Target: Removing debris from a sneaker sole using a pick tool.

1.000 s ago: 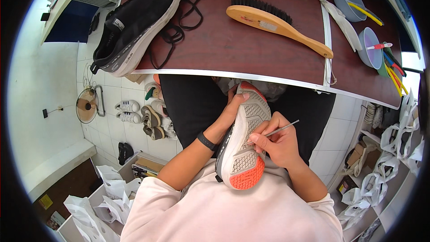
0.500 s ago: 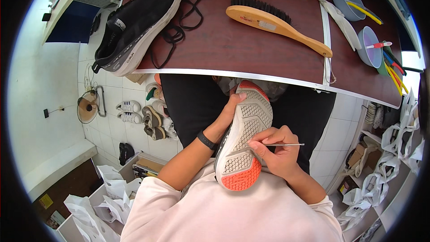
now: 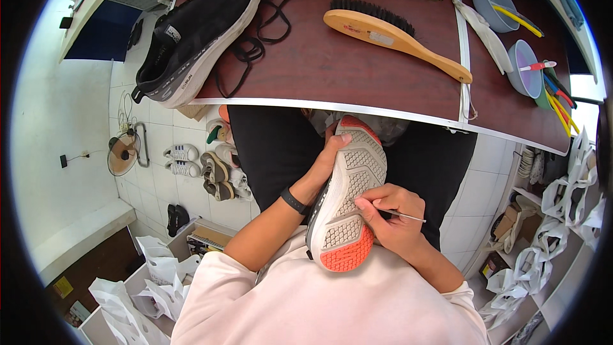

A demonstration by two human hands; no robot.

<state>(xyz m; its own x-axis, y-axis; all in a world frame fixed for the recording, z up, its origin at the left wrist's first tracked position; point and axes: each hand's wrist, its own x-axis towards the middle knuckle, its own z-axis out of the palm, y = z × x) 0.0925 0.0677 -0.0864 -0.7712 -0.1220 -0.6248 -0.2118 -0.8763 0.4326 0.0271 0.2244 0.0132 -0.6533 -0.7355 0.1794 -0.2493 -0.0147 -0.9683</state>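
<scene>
A running shoe (image 3: pixel 355 182) lies sole up over my lap, its tread grey with orange patches at both ends. My left hand (image 3: pixel 333 148) grips it near the far end, thumb on the sole's edge and the other fingers hidden behind. Pinched in my right hand (image 3: pixel 394 214) is a thin metal pick (image 3: pixel 408 217), whose tip is hidden by my fingers against the tread's middle. On the table above, a black shoe (image 3: pixel 198 32) with a white sole stands at the left. A wooden-handled brush (image 3: pixel 389 35) with black bristles rests to its right.
The table's (image 3: pixel 319 76) white edge runs just beyond my knees. Two bowls (image 3: pixel 495 6) holding brushes stand at the right, near a white cloth (image 3: pixel 482 32). Black laces (image 3: pixel 255 45) trail beside the black shoe. Several shoes (image 3: pixel 217 172) and a fan (image 3: pixel 123 153) are on the floor at left.
My right hand has shifted slightly with the pick, whose outer end now points lower and nearer me. My left hand keeps its hold; the shoe has turned only a little.
</scene>
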